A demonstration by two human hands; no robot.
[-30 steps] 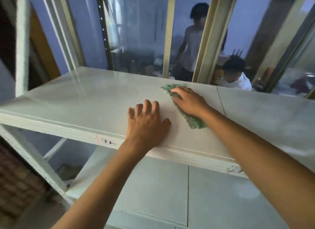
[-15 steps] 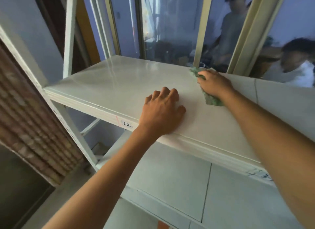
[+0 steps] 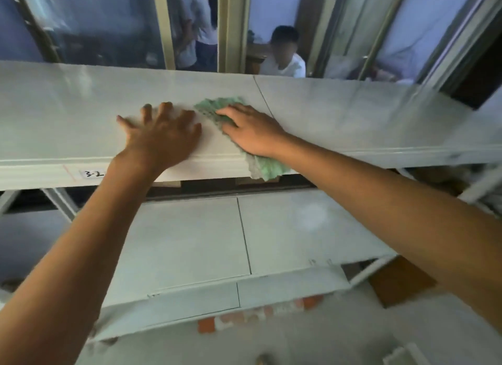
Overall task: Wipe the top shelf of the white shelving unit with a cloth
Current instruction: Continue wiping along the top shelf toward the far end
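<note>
Cloth (image 3: 267, 169), green and crumpled, lies under your right hand (image 3: 251, 131), its near end hanging over the front lip of the top shelf (image 3: 366, 114) and its far end showing past your fingertips. Your right hand presses it flat, fingers straight. Just left of that hand, your left hand (image 3: 163, 139) rests spread, palm down, holding nothing. Beyond both hands is a window (image 3: 108, 24).

The cloth (image 3: 267, 169) is mottled green with grey, frayed-looking edges. The top shelf (image 3: 353, 114) is plain glossy white, as is the lower shelf (image 3: 190, 237). A white label (image 3: 92, 173) bears black handwriting. The window frame (image 3: 231, 24) is pale olive.
</note>
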